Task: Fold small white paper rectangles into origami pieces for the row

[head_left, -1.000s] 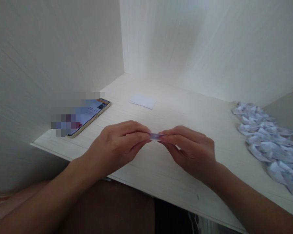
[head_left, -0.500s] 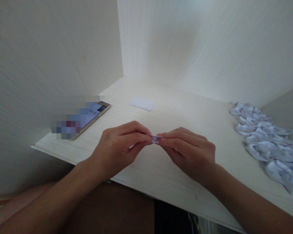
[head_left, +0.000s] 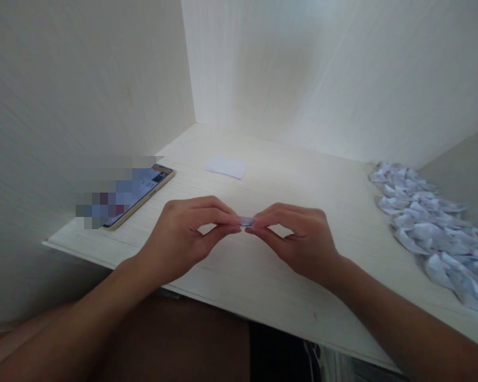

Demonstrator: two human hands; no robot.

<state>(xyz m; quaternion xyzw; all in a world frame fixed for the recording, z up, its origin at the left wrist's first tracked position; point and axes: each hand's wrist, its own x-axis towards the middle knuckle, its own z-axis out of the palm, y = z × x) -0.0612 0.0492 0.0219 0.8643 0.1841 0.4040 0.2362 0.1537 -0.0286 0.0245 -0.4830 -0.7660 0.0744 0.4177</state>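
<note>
Between my two hands is a small folded piece of paper (head_left: 246,220), whitish with a bluish tint and mostly covered by the fingertips. My left hand (head_left: 197,228) pinches its left end between thumb and fingers. From the other side, my right hand (head_left: 292,231) pinches the right end the same way. Both hands are above the middle front of the white table (head_left: 279,281), with the fingertips almost meeting.
A flat white paper slip (head_left: 227,167) lies further back on the table. On the left, a phone (head_left: 143,193) rests by the side wall, partly pixelated. Several folded paper pieces (head_left: 426,228) form a long heap along the right. White walls stand at the back and left.
The fingers have shifted on the folded paper; my thumbs now sit lower, with wider gaps between thumb and fingers. My right hand is slightly further left. The whole view has moved slightly.
</note>
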